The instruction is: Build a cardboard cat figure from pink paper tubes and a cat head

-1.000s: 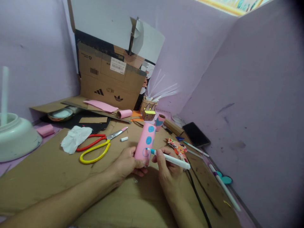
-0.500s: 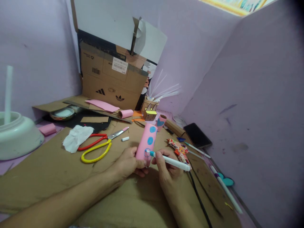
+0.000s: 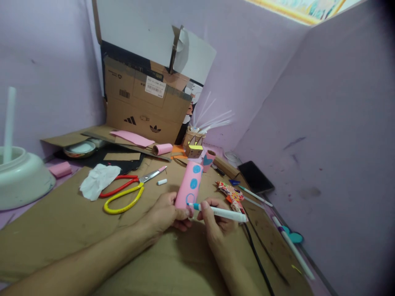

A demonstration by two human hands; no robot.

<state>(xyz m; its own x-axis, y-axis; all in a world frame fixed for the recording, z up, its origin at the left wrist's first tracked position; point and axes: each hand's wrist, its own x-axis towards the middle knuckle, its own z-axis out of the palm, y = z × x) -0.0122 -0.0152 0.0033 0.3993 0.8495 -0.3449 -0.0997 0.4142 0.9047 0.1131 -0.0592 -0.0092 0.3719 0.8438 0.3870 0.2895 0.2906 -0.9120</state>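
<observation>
The work surface is covered by a cardboard sheet (image 3: 61, 222), behind which a large printed box (image 3: 135, 105) is propped. At the far left, a white pot (image 3: 27, 183) is placed, with a white stick (image 3: 9, 123) stood in it. Scissors (image 3: 124, 197) with red and yellow handles are laid on the sheet, a crumpled tissue (image 3: 98, 181) beside them. The lower end of a pink tube (image 3: 186, 183) is clasped by the left hand (image 3: 168, 209), tilted above the sheet's middle. A white marker (image 3: 226, 213) is pinched in the right hand (image 3: 217, 218), its blue tip set against a ring outlined below two filled dots. A small white cap (image 3: 162, 181) is left near the scissors.
</observation>
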